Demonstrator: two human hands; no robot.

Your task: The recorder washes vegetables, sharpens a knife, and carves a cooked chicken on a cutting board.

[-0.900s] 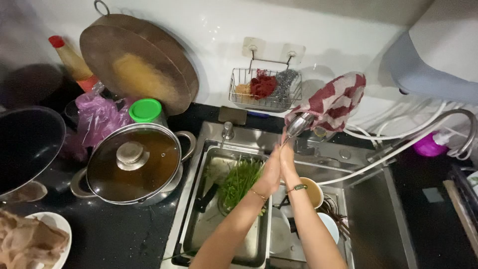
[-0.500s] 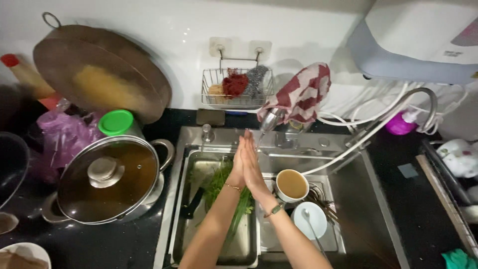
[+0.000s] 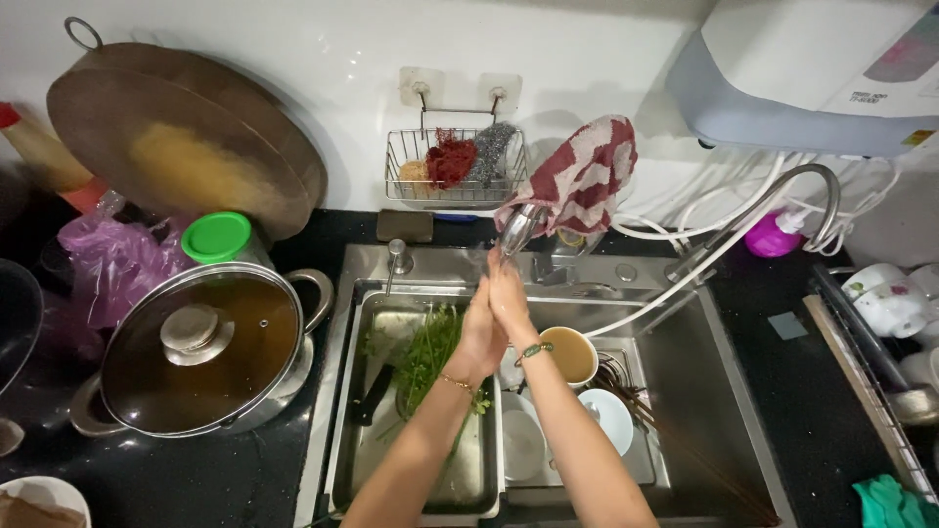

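The sink is set into the dark surface, with greens lying lengthwise in a tray at its left side. Near the sink's back edge, the left hand and right hand are pressed palm to palm, holding nothing, directly below the faucet head.

greens in sink, pot left

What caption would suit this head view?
Left hand and right hand pressed together under the faucet, above a sink holding greens.
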